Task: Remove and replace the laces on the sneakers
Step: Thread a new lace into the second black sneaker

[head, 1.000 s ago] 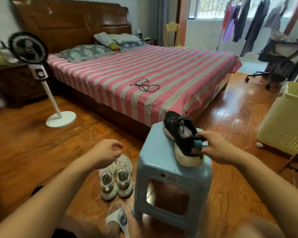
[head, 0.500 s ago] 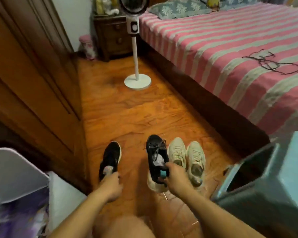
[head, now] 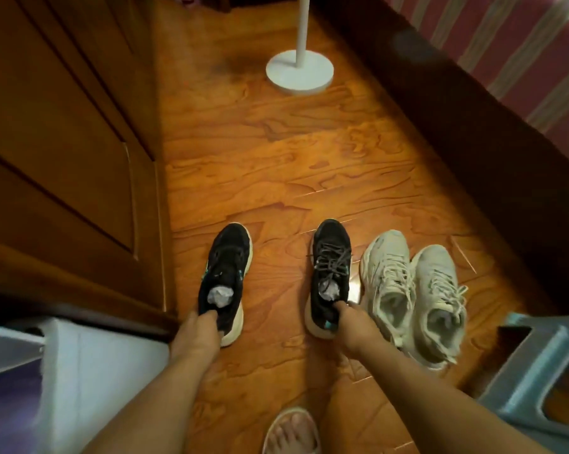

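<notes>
Two black sneakers stand on the wood floor (head: 276, 165), toes pointing away from the person: the laced one (head: 329, 273) just left of a pale pair (head: 411, 296), the unlaced one (head: 226, 276) further left, well apart from it, each with crumpled paper stuffed inside. The right hand (head: 352, 326) pinches the laced sneaker's heel collar with its fingers dipped into the opening, and the left hand (head: 194, 335) grips the other sneaker's heel the same way. Beyond the sneakers stands a white fan base (head: 299, 72); right of the pale pair is a blue stool (head: 535, 365), with the striped bed (head: 506, 44) behind.
</notes>
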